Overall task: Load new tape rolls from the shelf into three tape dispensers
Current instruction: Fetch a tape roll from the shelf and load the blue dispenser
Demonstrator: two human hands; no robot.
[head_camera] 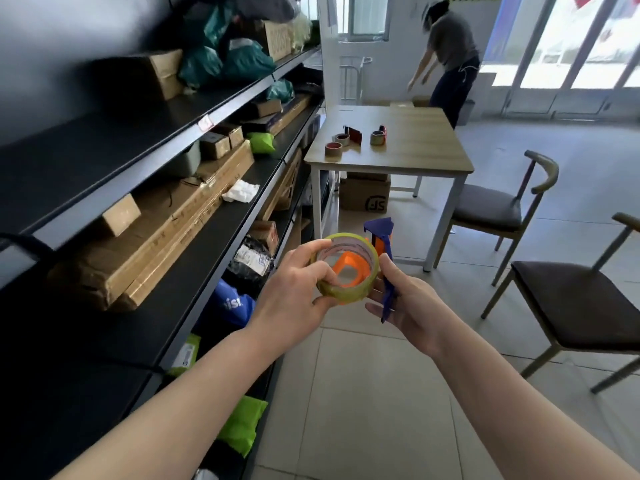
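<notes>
**Tape roll held over a blue dispenser**

Holding a yellowish tape roll [344, 268] in the left hand [298, 289], thumb on top of the rim and fingers curled round the near side. Gripping a blue tape dispenser [382, 258] in the right hand [412, 306], fingers closed on the blue handle, thumb up beside the roll. Roll sitting right over the orange hub [349, 268] of the dispenser, hub showing through the hole in the middle. Hard to tell if fully pushed on or just resting there. Both hands close together, touching the roll from each side, up in the air over the tiled floor.

Far ahead, on a wooden table [415, 147]: a loose roll with a red core [333, 149], plus two red dispensers [351, 136] [379, 136], each with a roll. Too small to see much more.

On the left, a black shelf [145, 140] full of cardboard boxes and bags, top part blurry. Lower part of the blue handle hidden behind the right palm. Another person [450, 57] bending over behind the table, partly cut off by it.
</notes>
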